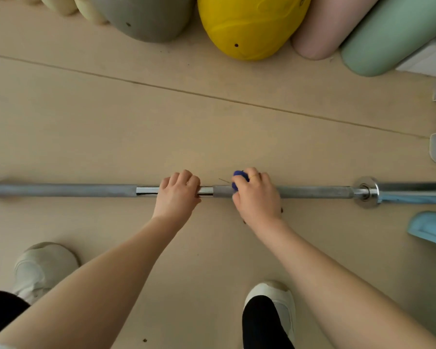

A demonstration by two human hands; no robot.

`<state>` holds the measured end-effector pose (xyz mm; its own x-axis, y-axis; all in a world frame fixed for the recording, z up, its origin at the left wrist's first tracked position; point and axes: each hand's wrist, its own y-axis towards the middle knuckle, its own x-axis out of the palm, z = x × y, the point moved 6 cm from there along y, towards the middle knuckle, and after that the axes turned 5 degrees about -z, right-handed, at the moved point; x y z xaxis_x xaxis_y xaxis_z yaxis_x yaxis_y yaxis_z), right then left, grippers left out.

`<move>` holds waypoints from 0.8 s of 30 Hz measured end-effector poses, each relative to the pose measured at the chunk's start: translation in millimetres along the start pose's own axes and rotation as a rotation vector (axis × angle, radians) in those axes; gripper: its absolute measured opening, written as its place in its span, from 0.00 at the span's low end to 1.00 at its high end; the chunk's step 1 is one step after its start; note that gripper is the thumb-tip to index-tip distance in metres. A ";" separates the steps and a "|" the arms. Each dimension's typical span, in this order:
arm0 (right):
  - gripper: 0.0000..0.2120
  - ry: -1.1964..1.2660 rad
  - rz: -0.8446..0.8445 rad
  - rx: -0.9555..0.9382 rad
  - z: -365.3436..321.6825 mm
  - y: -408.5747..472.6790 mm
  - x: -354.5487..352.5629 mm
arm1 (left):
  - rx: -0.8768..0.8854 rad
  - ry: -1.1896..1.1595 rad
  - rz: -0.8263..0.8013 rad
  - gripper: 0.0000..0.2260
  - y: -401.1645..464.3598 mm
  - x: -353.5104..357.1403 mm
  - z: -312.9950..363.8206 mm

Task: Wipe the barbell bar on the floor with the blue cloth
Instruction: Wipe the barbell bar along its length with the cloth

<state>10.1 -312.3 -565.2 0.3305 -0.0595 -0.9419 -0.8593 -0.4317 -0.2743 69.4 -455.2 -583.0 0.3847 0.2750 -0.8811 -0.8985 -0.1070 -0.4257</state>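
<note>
Floor (212,137): pale beige boards with one long seam running slantwise across the upper half; a few dark specks near the bottom edge.
Room: a row of padded shapes along the top, a grey one (146,18), a yellow one (249,26), a pink one (325,28) and a green one (393,36); a light blue object (431,227) at the right edge.
Barbell bar (61,190): lies flat on the floor from left edge to right edge; dull grey grip lengths, a shiny stretch near the middle, a chrome collar (365,192) toward the right.
Left hand (178,195): fingers curled over the shiny stretch, grasping the bar.
Right hand (256,195): just beside the left; fingers clenched round the blue cloth (239,176) and the bar under it.
Feet: a white shoe (43,268) lower left, another (275,303) lower middle.
Hidden or cut off: most of the cloth is under the fingers, only a bunched blue bit shows; both bar ends leave the frame; the objects at the right edge are too cropped to name.
</note>
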 end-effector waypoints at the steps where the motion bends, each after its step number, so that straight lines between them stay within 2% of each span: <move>1: 0.13 0.000 0.013 -0.085 -23.1 -6.9 4.2 | 0.022 0.023 0.022 0.18 1.3 -1.3 1.9; 4: 0.14 0.070 0.011 -0.300 -59.3 -18.7 17.0 | 0.095 0.094 0.129 0.16 2.2 -6.6 4.7; 6: 0.15 0.037 0.012 -0.312 -45.8 -11.5 10.4 | 0.104 0.098 0.163 0.15 2.5 -8.6 3.3; 11: 0.11 -0.014 0.063 0.022 9.1 17.7 -3.9 | 0.115 0.149 0.099 0.14 17.0 -13.1 0.2; 14: 0.14 -0.065 0.125 -0.116 -25.9 16.2 -2.3 | 0.150 0.226 0.048 0.12 29.9 -23.6 -2.6; 16: 0.16 -0.060 0.119 -0.220 -47.2 14.9 1.5 | 0.120 0.248 0.028 0.07 35.8 -28.5 -1.4; 18: 0.22 -0.021 0.097 -0.252 -41.4 19.3 0.3 | 0.055 0.197 -0.032 0.10 41.8 -21.8 -1.0; 20: 0.26 -0.050 0.113 -0.162 -8.3 25.0 -5.7 | 0.025 0.149 -0.066 0.13 44.8 -18.0 0.7; 22: 0.22 -0.026 0.127 0.019 34.9 31.5 -13.4 | 0.071 0.132 -0.041 0.16 45.7 -17.3 2.3; 24: 0.17 0.018 0.138 0.131 50.0 36.4 -12.9 | 0.071 0.131 -0.070 0.16 47.1 -15.1 1.2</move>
<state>-45.0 -282.2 -572.7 0.2117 -0.1262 -0.9692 -0.9401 -0.2975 -0.1666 21.0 -463.2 -589.5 0.4671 0.1515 -0.8711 -0.8794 -0.0231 -0.4756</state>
